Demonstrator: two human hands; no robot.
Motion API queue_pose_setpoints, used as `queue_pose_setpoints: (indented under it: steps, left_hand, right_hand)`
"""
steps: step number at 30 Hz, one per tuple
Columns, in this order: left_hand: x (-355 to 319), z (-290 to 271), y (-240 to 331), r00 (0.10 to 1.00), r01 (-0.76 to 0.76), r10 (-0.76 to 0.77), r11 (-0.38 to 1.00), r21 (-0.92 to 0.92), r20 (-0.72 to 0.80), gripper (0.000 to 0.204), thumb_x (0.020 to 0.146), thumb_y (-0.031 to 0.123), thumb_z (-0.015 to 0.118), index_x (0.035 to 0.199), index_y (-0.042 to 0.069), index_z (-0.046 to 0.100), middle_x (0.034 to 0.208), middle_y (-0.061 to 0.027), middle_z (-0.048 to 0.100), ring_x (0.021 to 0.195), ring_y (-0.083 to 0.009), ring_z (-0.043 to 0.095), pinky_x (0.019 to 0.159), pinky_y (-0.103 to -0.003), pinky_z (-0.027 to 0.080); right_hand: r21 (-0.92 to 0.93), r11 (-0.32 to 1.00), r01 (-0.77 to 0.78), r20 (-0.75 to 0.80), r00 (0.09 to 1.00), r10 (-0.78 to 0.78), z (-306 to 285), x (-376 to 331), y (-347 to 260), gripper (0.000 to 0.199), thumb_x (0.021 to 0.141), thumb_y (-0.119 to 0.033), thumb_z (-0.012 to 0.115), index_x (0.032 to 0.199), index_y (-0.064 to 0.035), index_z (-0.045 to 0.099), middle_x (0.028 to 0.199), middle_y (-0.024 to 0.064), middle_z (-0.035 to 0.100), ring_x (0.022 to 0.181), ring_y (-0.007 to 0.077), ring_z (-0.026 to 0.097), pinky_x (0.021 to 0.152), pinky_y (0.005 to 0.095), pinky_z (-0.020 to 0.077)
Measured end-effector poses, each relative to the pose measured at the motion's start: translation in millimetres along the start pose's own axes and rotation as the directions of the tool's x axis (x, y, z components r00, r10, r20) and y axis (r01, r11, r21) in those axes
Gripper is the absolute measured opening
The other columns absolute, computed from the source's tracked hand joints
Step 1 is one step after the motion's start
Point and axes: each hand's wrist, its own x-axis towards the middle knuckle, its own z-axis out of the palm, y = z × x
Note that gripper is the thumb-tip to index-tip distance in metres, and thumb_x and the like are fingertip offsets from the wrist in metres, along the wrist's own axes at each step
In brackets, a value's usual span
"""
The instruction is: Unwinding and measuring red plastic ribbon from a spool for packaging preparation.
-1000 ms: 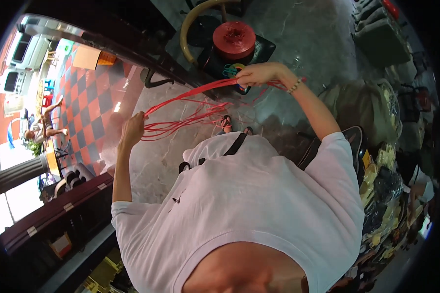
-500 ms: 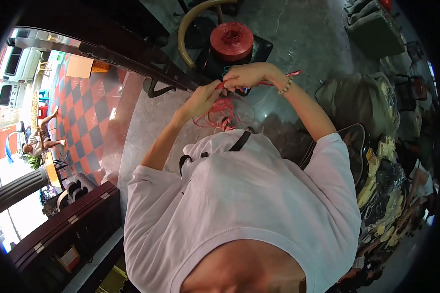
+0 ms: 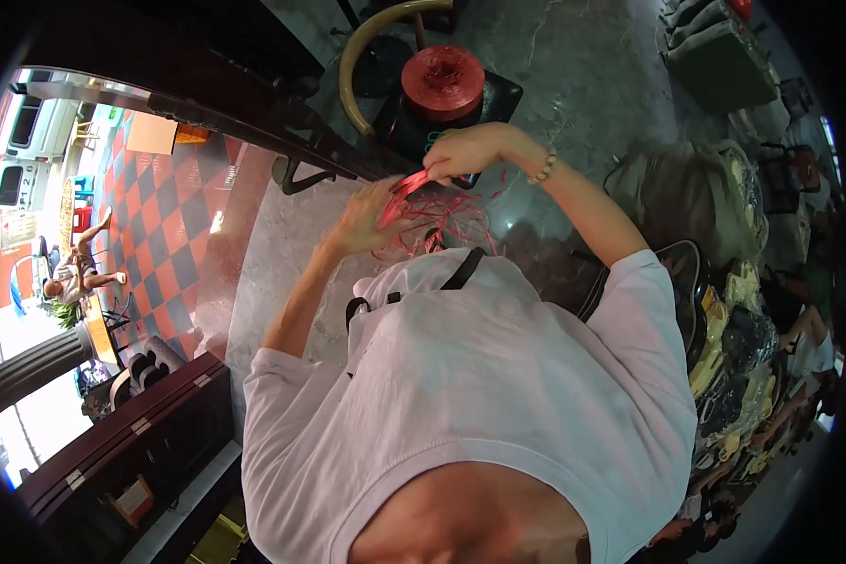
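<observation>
A bundle of red plastic twine (image 3: 402, 195) stretches between my hands in front of my chest. My right hand (image 3: 462, 153), with a beaded bracelet on its wrist, pinches the twine's upper end. Lower and to the left, my left hand (image 3: 362, 218) is beside the twine, its fingers smeared by motion, so their grip is unclear. Loose red strands (image 3: 456, 221) hang in a tangle below the hands. Just beyond them, a big roll of red twine (image 3: 444, 83) sits on a black stool (image 3: 505, 97).
A curved wooden armrest (image 3: 352, 75) stands beyond the roll. At left, a dark door frame (image 3: 226, 103) opens onto a checkered floor (image 3: 164, 202), where a person (image 3: 75, 273) sits. Bulky wrapped furniture (image 3: 681, 202) crowds the right side, with other people farther off.
My left hand has moved down and left, away from the right hand. The twine between them now shows as a wider, slanting bundle. My right hand has barely moved.
</observation>
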Motion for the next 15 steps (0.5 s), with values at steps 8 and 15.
queue_pose_setpoints:
  steps: [8, 15]
  left_hand:
    - [44.5, 11.7, 14.8, 0.958, 0.284, -0.273, 0.856, -0.432, 0.091, 0.016, 0.086, 0.009, 0.045, 0.099, 0.002, 0.053, 0.072, -0.0102, 0.056, 0.061, -0.0177, 0.052, 0.055, -0.028, 0.040]
    - [71.3, 34.6, 13.8, 0.939, 0.253, -0.344, 0.741, -0.622, -0.028, 0.029, 0.095, 0.016, 0.032, 0.108, 0.002, 0.053, 0.064, 0.0034, 0.044, 0.056, -0.0042, 0.038, 0.050, -0.020, 0.032]
  right_hand:
    - [-0.078, 0.995, -0.057, -0.164, 0.986, 0.043, -33.6, -19.7, -30.8, 0.034, 0.083, -0.034, 0.048, 0.078, -0.0018, 0.058, 0.068, 0.0091, 0.057, 0.062, 0.0186, 0.054, 0.057, 0.0318, 0.0413]
    - [0.083, 0.996, 0.030, -0.688, 0.725, 0.036, -50.6, -40.6, -15.2, 0.036, 0.088, -0.034, 0.047, 0.079, -0.0005, 0.056, 0.061, 0.0038, 0.051, 0.058, 0.0135, 0.048, 0.053, 0.0272, 0.0378]
